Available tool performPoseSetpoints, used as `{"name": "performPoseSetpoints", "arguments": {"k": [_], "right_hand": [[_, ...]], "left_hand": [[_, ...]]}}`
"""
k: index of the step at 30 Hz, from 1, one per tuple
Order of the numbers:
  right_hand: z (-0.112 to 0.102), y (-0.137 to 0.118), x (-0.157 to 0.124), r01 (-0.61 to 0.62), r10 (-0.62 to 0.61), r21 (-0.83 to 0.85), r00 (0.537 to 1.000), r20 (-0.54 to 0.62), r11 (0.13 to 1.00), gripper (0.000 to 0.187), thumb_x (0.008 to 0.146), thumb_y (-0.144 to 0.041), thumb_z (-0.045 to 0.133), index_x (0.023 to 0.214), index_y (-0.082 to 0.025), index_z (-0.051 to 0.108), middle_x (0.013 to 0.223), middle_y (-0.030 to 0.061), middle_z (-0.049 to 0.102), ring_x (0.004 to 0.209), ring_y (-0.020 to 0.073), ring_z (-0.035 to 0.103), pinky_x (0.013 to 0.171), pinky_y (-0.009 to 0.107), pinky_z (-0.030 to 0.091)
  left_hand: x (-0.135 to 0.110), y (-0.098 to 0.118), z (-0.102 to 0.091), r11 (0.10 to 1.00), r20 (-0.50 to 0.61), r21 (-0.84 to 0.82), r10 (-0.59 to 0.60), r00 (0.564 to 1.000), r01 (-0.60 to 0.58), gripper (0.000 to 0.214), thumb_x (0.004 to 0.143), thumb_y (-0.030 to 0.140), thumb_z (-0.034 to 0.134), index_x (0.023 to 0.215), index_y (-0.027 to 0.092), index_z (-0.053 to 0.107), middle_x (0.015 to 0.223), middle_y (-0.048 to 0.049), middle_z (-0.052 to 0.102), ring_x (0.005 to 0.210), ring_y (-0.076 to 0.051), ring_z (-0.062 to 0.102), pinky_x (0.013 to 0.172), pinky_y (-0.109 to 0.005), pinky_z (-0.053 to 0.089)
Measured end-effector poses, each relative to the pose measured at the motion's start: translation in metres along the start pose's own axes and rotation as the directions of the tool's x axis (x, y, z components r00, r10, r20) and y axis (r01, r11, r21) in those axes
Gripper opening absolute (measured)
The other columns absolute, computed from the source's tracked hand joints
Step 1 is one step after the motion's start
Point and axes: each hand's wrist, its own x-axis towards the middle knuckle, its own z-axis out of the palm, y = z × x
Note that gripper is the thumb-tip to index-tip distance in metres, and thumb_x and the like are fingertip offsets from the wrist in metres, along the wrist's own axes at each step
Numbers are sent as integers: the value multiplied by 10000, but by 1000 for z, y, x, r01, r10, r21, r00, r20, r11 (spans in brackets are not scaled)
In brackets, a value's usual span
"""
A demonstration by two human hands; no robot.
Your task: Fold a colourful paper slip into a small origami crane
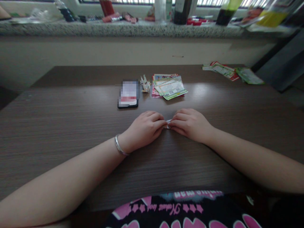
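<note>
I pinch a small piece of folded paper [167,126] between the fingertips of my left hand [149,128] and my right hand [193,125], each closed on one end of it. My fingers cover most of the paper, so I cannot tell its full shape; only a pale, printed bit shows in the gap. Both hands rest low over the dark wood-grain table [71,133], the paper in front of me. A silver bangle [120,145] circles my left wrist, behind the grip. Just beyond the grip and to its left lies a smartphone [129,92] with its screen lit. Beside the phone, farther out from my fingers, stands a pointed folded-paper figure [145,85]. Straight beyond the grip is a loose stack of printed paper sheets [169,87], and well off to the far right lie more printed sheets [224,70], spread near the table's back edge.
</note>
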Motion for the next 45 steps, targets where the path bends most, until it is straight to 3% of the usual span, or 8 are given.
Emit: {"name": "performPoseSetpoints", "arguments": {"k": [7, 18, 26, 31, 38, 45], "right_hand": [[-4, -9, 2, 0, 1, -142, 1000, 4, 990, 272, 965, -311, 440, 891, -207, 679, 871, 42, 685, 851, 179, 533, 698, 312, 344], [-1, -12, 3, 12, -12, -176, 1000, 2, 984, 238, 951, -315, 474, 840, -213, 658, 841, 23, 661, 818, 171, 509, 651, 313, 300], [5, -13, 7, -66, 71, -143, 997, 24, 987, 249, 931, -282, 461, 795, -183, 645, 811, 34, 635, 767, 169, 522, 659, 302, 337], [5, -12, 11, -159, 161, -38, 985, 62, 987, 226, 914, -268, 461, 843, -172, 654, 847, 51, 643, 824, 185, 550, 710, 291, 379], [4, -7, 11, -259, 248, 267, 966, 76, 928, 107, 834, -240, 559, 819, -162, 631, 794, 41, 616, 764, 163, 545, 708, 268, 395], [4, -4, 11, -313, 296, 313, 950, 102, 897, 177, 867, -310, 565, 810, -171, 658, 768, 34, 597, 740, 160, 532, 680, 268, 379]], "left_hand": [[0, 1, -2, 993, 0, 117, 29, 1000, -29, 217, 926, 222, 463, 1023, 203, 655, 961, -45, 662, 947, -197, 560, 874, -345, 447], [4, -1, 1, 989, -28, 141, 41, 999, -37, 254, 945, 371, 487, 889, 211, 676, 950, -7, 681, 906, -192, 576, 836, -338, 431], [4, 0, 1, 985, -27, 171, 17, 1000, -12, 288, 941, 378, 487, 824, 201, 682, 874, -25, 658, 838, -181, 539, 764, -316, 401], [6, 3, 0, 982, -31, 190, 30, 999, -24, 289, 947, 326, 471, 786, 193, 671, 800, -16, 650, 787, -170, 538, 720, -314, 381], [6, 1, 1, 990, -23, 140, -24, 999, 27, 248, 927, 296, 506, 784, 193, 681, 790, -19, 651, 785, -160, 574, 730, -295, 416], [5, -2, 3, 996, 1, 88, -33, 999, 33, 276, 942, 314, 485, 801, 200, 693, 800, -30, 649, 789, -158, 584, 771, -291, 465]]}}
